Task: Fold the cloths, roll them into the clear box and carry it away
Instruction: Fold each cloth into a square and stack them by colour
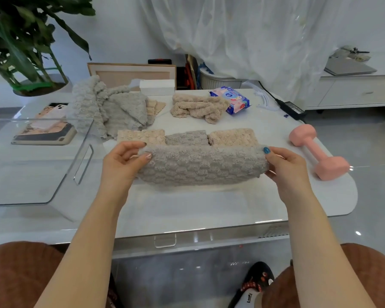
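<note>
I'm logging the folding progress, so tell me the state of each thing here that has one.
Grey cloth, folded, held at both ends.
Left hand, gripping its left end.
Right hand, gripping its right end.
Folded cloths, three in a row, lying flat.
Grey pile, heaped, unfolded.
Beige pile, crumpled, unfolded.
Clear box, open-topped, no cloths inside.

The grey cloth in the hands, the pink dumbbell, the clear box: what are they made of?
The grey cloth looks like plush microfibre or terry: fuzzy waffle-like bumps. The dumbbell has a matte pink coating, probably vinyl or rubber; core unseen. The box is see-through, glossy and rigid, likely acrylic.
</note>
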Demonstrator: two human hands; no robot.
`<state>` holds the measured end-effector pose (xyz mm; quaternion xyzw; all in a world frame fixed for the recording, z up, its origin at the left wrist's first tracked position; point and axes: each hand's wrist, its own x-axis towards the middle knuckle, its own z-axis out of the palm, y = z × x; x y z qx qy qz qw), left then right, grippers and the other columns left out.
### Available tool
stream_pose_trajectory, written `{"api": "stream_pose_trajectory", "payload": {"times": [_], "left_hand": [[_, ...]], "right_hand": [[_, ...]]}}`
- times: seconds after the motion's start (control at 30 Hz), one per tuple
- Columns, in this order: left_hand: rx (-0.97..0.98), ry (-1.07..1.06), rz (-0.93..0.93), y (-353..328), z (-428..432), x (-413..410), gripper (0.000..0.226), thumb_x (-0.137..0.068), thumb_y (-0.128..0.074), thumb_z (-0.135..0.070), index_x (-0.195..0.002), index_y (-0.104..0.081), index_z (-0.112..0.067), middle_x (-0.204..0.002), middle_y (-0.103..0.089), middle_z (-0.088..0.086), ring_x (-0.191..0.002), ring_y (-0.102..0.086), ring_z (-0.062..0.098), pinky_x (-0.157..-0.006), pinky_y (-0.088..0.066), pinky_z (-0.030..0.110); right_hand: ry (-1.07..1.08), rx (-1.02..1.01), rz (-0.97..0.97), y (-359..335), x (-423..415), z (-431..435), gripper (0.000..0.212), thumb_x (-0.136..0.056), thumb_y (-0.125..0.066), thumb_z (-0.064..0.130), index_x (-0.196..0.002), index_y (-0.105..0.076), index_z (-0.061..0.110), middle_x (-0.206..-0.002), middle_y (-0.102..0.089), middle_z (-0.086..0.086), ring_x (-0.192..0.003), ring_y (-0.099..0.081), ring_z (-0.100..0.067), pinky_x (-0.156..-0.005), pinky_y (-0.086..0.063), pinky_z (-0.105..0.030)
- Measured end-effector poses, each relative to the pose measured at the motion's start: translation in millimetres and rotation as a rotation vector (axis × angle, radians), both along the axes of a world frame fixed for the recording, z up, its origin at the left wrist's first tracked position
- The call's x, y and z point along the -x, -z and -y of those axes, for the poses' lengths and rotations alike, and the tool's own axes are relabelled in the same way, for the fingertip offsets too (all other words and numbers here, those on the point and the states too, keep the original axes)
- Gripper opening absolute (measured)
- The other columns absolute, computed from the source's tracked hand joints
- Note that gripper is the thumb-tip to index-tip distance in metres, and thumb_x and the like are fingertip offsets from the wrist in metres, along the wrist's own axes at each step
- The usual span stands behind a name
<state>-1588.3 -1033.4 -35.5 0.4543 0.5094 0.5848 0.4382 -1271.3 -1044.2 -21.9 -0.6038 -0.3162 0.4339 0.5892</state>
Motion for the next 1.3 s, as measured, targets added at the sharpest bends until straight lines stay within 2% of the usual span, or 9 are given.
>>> {"api": "stream_pose_trajectory", "payload": {"times": [0.1,0.27,0.4,0.57,0.7,0.8,1.0,1.13,1.3], "left_hand": [[0.077,0.172,-0.015,-7,-5,9,0.046,-0.079,-0.065,0.002,-0.11,-0.065,-0.032,-0.118,-0.061,0.013,-0.107,-0.056,0.02,-0.089,-0.046,0.036],[0.354,0.125,-0.063,-12,-4,10,0.021,-0.084,-0.059,-0.005,-0.095,-0.073,-0.016,-0.087,-0.063,0.01,-0.076,-0.056,0.019,-0.069,-0.045,0.027],[0.195,-0.158,0.09,-20,-5,16,0.004,-0.083,-0.07,-0.015,-0.081,-0.072,-0.018,-0.08,-0.069,-0.001,-0.08,-0.062,0.017,-0.068,-0.048,0.025],[0.041,0.0,0.012,-22,28,40,0.015,-0.082,-0.067,-0.006,-0.086,-0.067,-0.02,-0.08,-0.064,0.005,-0.074,-0.058,0.014,-0.075,-0.046,0.026],[0.302,0.16,-0.316,25,64,53,0.03,-0.072,-0.075,0.004,-0.092,-0.063,-0.015,-0.088,-0.063,0.009,-0.074,-0.06,0.012,-0.068,-0.049,0.015],[0.57,0.269,-0.517,56,81,56,0.046,-0.058,-0.081,-0.022,-0.098,-0.059,-0.019,-0.076,-0.05,0.005,-0.069,-0.05,0.016,-0.063,-0.039,0.022],[0.659,0.116,-0.593,64,66,46,0.053,-0.084,-0.064,-0.045,-0.123,-0.037,-0.021,-0.096,-0.062,0.006,-0.089,-0.06,0.019,-0.08,-0.045,0.035],[0.621,0.03,-0.657,69,54,25,0.062,-0.085,-0.066,-0.039,-0.132,-0.034,-0.014,-0.105,-0.06,0.01,-0.083,-0.059,0.023,-0.077,-0.046,0.035],[0.597,-0.064,-0.626,71,33,14,0.057,-0.084,-0.069,-0.027,-0.131,-0.04,-0.015,-0.125,-0.055,0.014,-0.103,-0.058,0.031,-0.091,-0.048,0.042]], "right_hand": [[-0.131,0.137,0.01,-9,2,-7,0.02,-0.087,-0.061,0.003,-0.105,-0.065,0.007,-0.082,-0.062,-0.008,-0.067,-0.057,-0.017,-0.065,-0.05,-0.028],[-0.271,0.289,0.265,-18,14,-17,0.036,-0.083,-0.054,-0.007,-0.111,-0.06,0.015,-0.084,-0.057,-0.012,-0.064,-0.051,-0.019,-0.064,-0.047,-0.029],[-0.278,-0.038,0.304,-24,22,-22,0.032,-0.085,-0.049,-0.011,-0.088,-0.066,0.015,-0.069,-0.055,-0.007,-0.061,-0.047,-0.017,-0.057,-0.04,-0.025],[-0.5,-0.28,0.136,-20,11,7,0.029,-0.086,-0.056,-0.01,-0.083,-0.071,0.015,-0.073,-0.066,0.005,-0.071,-0.058,-0.009,-0.067,-0.048,-0.017],[-0.69,0.011,0.355,33,10,34,0.022,-0.081,-0.06,-0.015,-0.08,-0.068,0.006,-0.073,-0.067,0.001,-0.071,-0.06,-0.01,-0.067,-0.048,-0.015],[-0.859,0.303,0.535,68,15,44,0.02,-0.08,-0.064,-0.007,-0.074,-0.07,0.012,-0.064,-0.058,0.005,-0.064,-0.05,-0.009,-0.06,-0.04,-0.013],[-0.656,0.427,0.606,70,21,27,0.015,-0.088,-0.062,0.016,-0.074,-0.058,0.01,-0.071,-0.058,-0.003,-0.065,-0.052,-0.014,-0.062,-0.041,-0.024],[-0.389,0.435,0.549,76,44,17,0.023,-0.091,-0.059,0.028,-0.103,-0.046,0.013,-0.088,-0.058,-0.005,-0.073,-0.054,-0.017,-0.06,-0.04,-0.028],[-0.316,0.411,0.587,88,60,4,0.03,-0.091,-0.058,0.015,-0.12,-0.052,0.009,-0.094,-0.055,-0.003,-0.073,-0.052,-0.013,-0.053,-0.036,-0.022]]}}
